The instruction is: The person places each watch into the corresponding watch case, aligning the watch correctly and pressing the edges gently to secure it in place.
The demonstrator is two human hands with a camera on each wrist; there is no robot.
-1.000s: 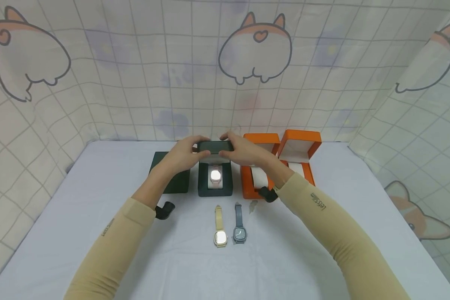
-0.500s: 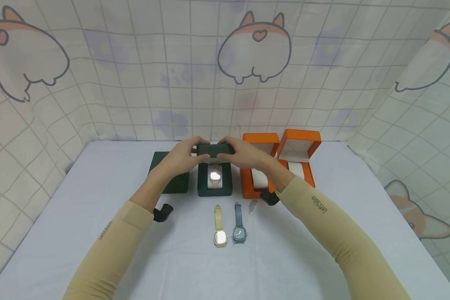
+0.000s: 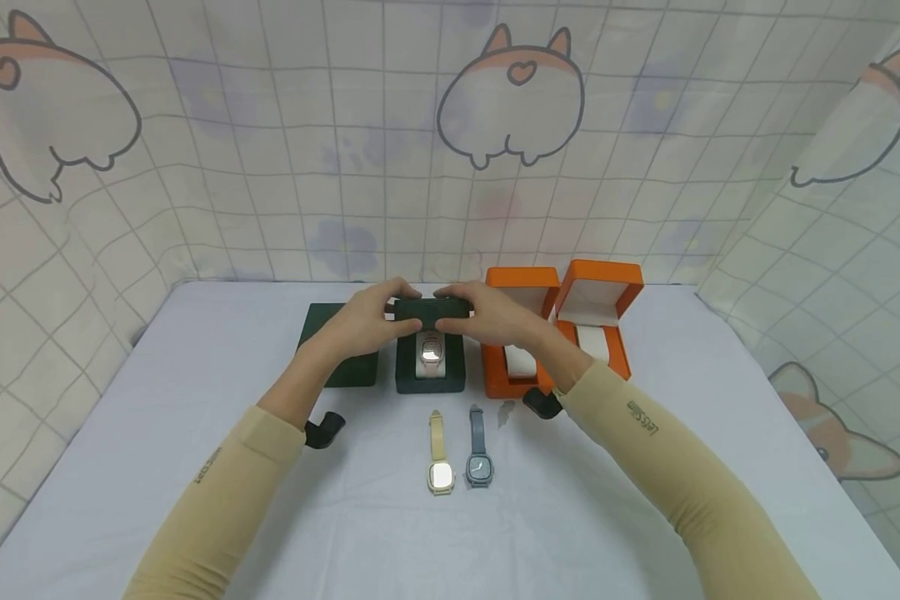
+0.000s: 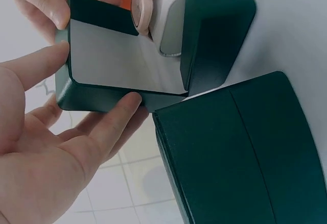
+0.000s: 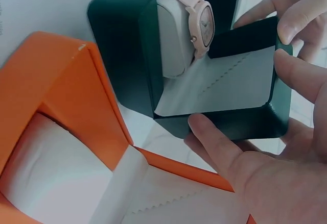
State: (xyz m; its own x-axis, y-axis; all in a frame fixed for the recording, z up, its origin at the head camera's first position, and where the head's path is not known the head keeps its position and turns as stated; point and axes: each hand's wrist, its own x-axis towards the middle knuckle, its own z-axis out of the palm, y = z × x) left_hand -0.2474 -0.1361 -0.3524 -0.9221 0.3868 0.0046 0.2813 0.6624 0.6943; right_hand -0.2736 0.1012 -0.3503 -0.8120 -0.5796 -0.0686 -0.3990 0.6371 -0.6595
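A dark green watch box point(image 3: 431, 387) stands at the back middle, its hinged lid point(image 3: 430, 312) tilted partway down over it. Inside, a pink watch point(image 3: 431, 350) is wrapped round a white cushion; the right wrist view shows its round-cornered dial point(image 5: 206, 26). My left hand point(image 3: 367, 318) grips the lid's left side, with the thumb at the front edge and fingers along the side. Mirroring it, my right hand point(image 3: 495, 315) holds the lid's right side. The lid's white lining point(image 4: 122, 55) faces the watch in the left wrist view.
A closed green box point(image 3: 356, 371) lies to the left. Two orange boxes point(image 3: 497, 387) stand at the right with lids raised and white cushions inside. A yellow watch point(image 3: 440, 475) and a blue-grey watch point(image 3: 479, 468) lie in front on the white table point(image 3: 390, 533).
Both hands have swung the green box's lid forward and down, from nearly upright to tilted over the watch. The loose watches and other boxes have not moved.
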